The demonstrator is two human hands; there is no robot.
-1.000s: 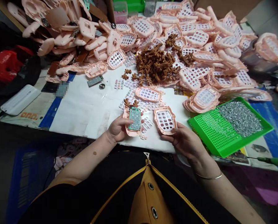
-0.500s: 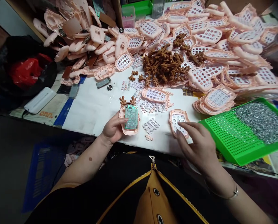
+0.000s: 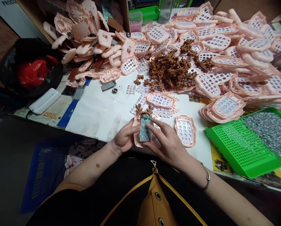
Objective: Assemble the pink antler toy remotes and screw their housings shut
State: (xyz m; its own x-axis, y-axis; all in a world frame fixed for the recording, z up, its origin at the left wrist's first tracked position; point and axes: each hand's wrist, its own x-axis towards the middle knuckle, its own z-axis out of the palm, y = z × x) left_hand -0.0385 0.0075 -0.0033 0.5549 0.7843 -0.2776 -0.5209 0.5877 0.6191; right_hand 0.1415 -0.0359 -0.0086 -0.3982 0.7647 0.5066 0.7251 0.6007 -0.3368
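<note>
My left hand [image 3: 125, 138] grips a pink plastic toy shell [image 3: 136, 142] by its left side, thumb over the front edge. A brown antler piece [image 3: 143, 109] sticks up from the shell's top. Inside the shell lies a green circuit board [image 3: 145, 130]. My right hand [image 3: 170, 142] closes on the shell's right side, its index and middle fingers on the board and its thumb near the bottom edge. Beyond my right fingers, a pink shell with a white keypad sheet [image 3: 185, 131] lies on the table. My right hand partly hides the keypad pieces beneath it.
A green tray [image 3: 239, 150] holding many small metal screws [image 3: 267, 130] stands at right. Brown antler pieces [image 3: 170, 70] are heaped mid-table, among piles of pink shells [image 3: 215, 42]. A white power bank [image 3: 45, 101] and a black bag [image 3: 7, 62] are at left.
My right hand has left the pink shell with the keypad sheet and moved left onto the shell with the circuit board. My left hand has brought that shell slightly right and down.
</note>
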